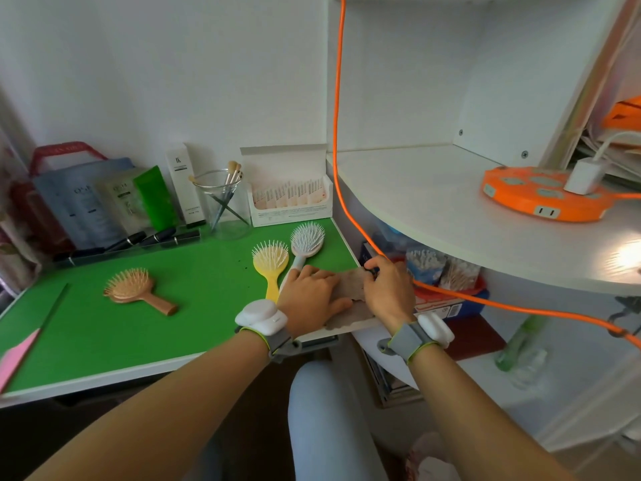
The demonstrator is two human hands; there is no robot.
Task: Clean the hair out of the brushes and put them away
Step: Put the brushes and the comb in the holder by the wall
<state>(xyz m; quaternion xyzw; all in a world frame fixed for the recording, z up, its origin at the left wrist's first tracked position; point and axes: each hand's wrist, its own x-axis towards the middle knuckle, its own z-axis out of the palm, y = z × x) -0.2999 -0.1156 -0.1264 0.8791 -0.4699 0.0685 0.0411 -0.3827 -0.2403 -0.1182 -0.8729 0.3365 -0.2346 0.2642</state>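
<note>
Now brown paper [348, 289] lies just right of the yellow hairbrush [270, 263].
Left hand [308, 300] presses it, spread flat; right hand [386, 289] pinches a dark clump [372, 271].

Bright daylight, glare on shelf [416, 199] rt, fisheye edges, slight blur

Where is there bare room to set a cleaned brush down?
Bare green mat between the peach brush and yellow brush, and along the front edge right of the pink object. Also the white shelf left of the orange power strip. Crowded: cosmetics along the back, and the right corner with left hand, right hand, brown paper, white brush.
</note>
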